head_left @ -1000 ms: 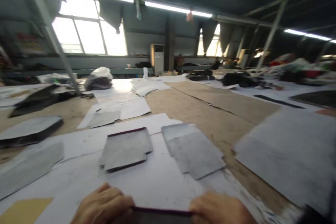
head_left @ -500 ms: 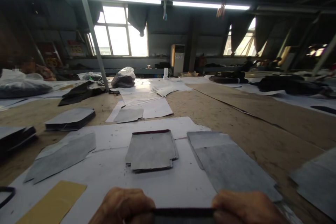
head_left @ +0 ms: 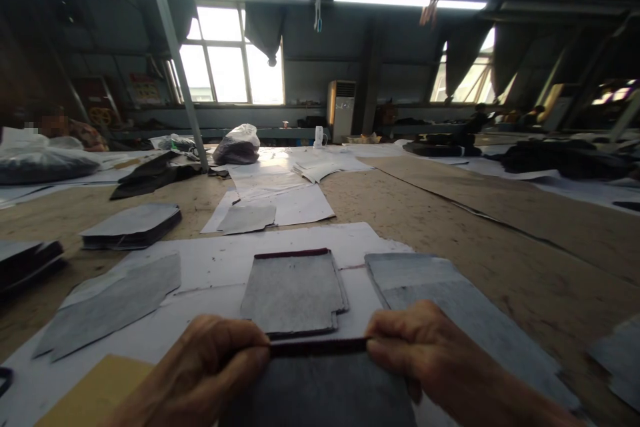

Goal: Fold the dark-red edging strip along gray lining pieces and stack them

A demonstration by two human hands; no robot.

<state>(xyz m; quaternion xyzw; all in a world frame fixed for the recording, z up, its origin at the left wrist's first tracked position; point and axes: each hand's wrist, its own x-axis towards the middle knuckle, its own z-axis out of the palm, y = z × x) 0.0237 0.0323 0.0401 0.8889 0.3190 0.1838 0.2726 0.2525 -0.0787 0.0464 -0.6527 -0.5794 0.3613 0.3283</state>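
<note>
While hands pinch fabric piece's edge, table

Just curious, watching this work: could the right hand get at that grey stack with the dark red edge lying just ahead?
Probably yes: the grey stack lies uncovered just beyond the right hand, nothing between. But both hands pinch a dark piece, so it must let go first.

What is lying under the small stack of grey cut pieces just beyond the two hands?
White paper on the brown table shows around the grey stack. Whatever lies directly under the stack is covered.
</note>
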